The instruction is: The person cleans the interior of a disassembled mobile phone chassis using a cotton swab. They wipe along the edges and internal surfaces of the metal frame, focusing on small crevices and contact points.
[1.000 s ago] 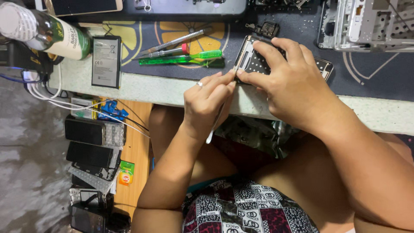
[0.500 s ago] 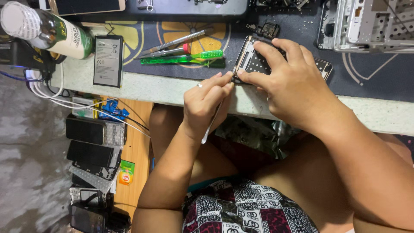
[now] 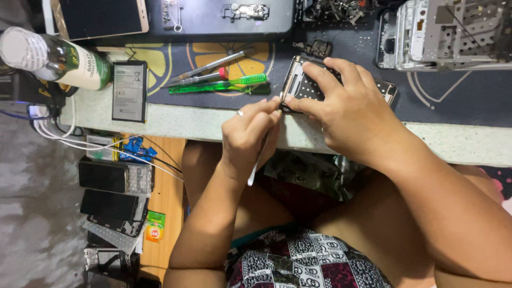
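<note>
An opened phone body point(image 3: 300, 84) with its insides showing lies at the near edge of a dark work mat point(image 3: 453, 98). My right hand point(image 3: 349, 106) rests over it, fingers spread across its top, fingertips pressing its left end. My left hand point(image 3: 249, 133) is pinched around a thin pale tool point(image 3: 255, 169). The tool's upper end meets the phone's lower left corner, right next to my right fingertips. Its other end sticks out below my palm.
On the mat lie a green screwdriver point(image 3: 224, 84) and metal tweezers point(image 3: 210, 66); a flat battery point(image 3: 129, 90) and a bottle point(image 3: 53, 58) sit to the left. Metal phone frames point(image 3: 453, 32) are at the back right. Several phones point(image 3: 114, 178) and cables point(image 3: 80, 141) crowd a low shelf on the left.
</note>
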